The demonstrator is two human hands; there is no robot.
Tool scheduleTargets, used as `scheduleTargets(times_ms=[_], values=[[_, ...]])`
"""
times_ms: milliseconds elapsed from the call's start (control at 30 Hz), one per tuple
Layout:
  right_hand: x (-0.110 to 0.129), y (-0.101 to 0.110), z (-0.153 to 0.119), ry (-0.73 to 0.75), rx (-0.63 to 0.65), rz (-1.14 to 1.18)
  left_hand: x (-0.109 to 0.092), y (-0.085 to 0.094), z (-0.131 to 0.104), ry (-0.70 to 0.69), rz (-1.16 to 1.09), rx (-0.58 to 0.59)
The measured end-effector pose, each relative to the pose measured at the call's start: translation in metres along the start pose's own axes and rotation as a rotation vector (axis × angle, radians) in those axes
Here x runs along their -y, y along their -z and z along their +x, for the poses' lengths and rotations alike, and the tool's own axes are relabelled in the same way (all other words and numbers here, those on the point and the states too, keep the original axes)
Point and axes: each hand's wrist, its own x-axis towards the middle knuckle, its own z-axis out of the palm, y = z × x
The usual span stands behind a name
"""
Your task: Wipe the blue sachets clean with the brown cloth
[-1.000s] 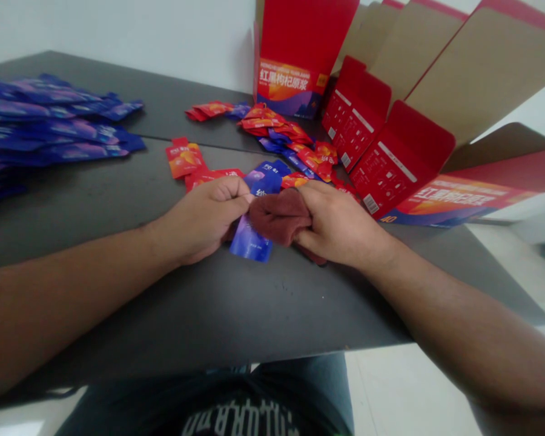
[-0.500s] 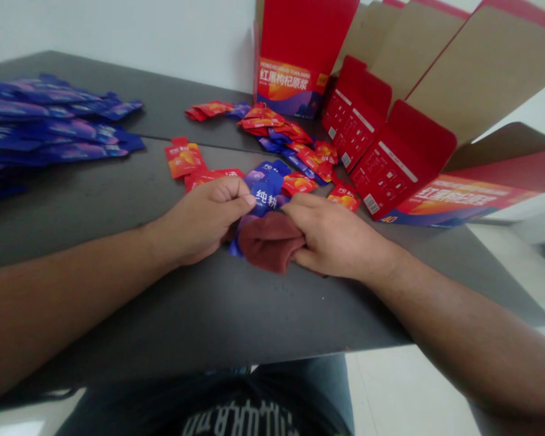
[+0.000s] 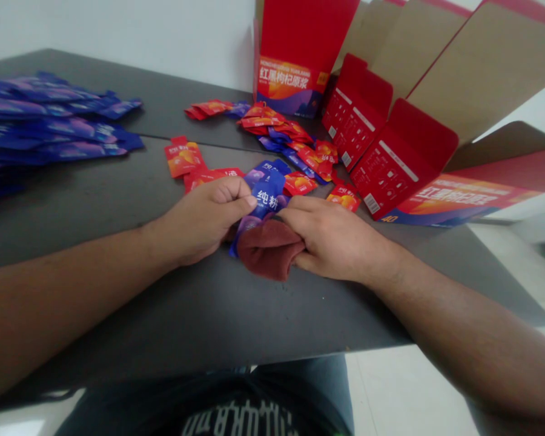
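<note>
A blue sachet [image 3: 266, 198] with white lettering and purple fruit prints is pinched at its left edge by my left hand [image 3: 218, 215]. My right hand [image 3: 333, 236] is closed around a folded brown cloth [image 3: 269, 248], which lies against the lower part of the sachet. The fingertips of both hands are partly hidden. Just behind the hands are red sachets [image 3: 184, 158] with orange prints, lying on the grey table [image 3: 236, 327]. A mixed heap of red and blue sachets [image 3: 284, 133] spreads farther back.
At the left lies a large pile of blue sachets [image 3: 59, 124]. A red printed box [image 3: 293, 72] stands against the wall at the back. More red boxes with open flaps [image 3: 404, 157] fill the right side. The table's front edge runs close to my body.
My right hand and the brown cloth have slid slightly down the sachet, baring more of its print. My left hand stays in place.
</note>
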Motion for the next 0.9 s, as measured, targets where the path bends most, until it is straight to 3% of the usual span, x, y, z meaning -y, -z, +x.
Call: scheduleTargets(times_ms=[133,200,400,633,800,900], values=[[-0.010,-0.002,0.001,-0.173,-0.173,-0.058,0.000,-0.001,0.000,0.017,0.003,-0.016],[-0.014,-0.003,0.001,-0.192,-0.220,-0.055,-0.001,-0.001,0.000,0.013,0.010,-0.022],[0.001,-0.001,0.000,0.016,0.000,0.015,-0.003,-0.002,-0.002,-0.002,0.011,0.005],[-0.012,-0.003,0.002,-0.189,-0.200,-0.054,-0.003,-0.003,0.000,0.025,-0.003,-0.033],[0.001,0.000,0.001,-0.031,-0.009,-0.012,-0.001,-0.001,-0.001,-0.001,0.008,-0.010],[-0.002,0.000,0.001,-0.112,-0.067,-0.049,-0.002,-0.002,-0.001,0.008,0.003,-0.021]])
